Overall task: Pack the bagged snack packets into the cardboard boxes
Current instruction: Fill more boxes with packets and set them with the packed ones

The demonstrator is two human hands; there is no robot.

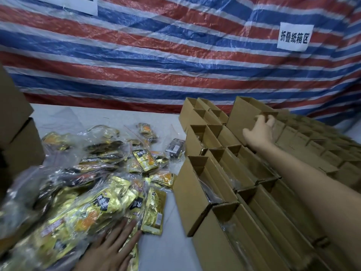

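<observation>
Striped tarp [175, 55] in red, white and blue hangs across the whole back of the room. A white paper sign [293, 37] with black characters is fixed at its right, and part of a second sign [78, 4] shows at the top left. Below runs a white surface [166, 241].

Its left half carries a loose heap of snack packets [88, 192]. They are gold foil pouches with black lettering and an orange picture, bundled inside crinkled clear plastic bags. A few bags lie apart toward the back. Larger brown cartons [15, 133] stand stacked at the far left edge.

Open-topped cardboard boxes [214, 182] fill the right half in tight rows, touching side to side. Clear plastic shows inside several of the nearer ones.

My left hand [109, 249] lies flat on the near end of the heap, its fingers [125, 229] straight and slightly spread. My right hand [257, 132] reaches over the rows with fingers [260, 119] curled over the rim of a raised box [242, 118], which sits tilted above its neighbours at the back.
</observation>
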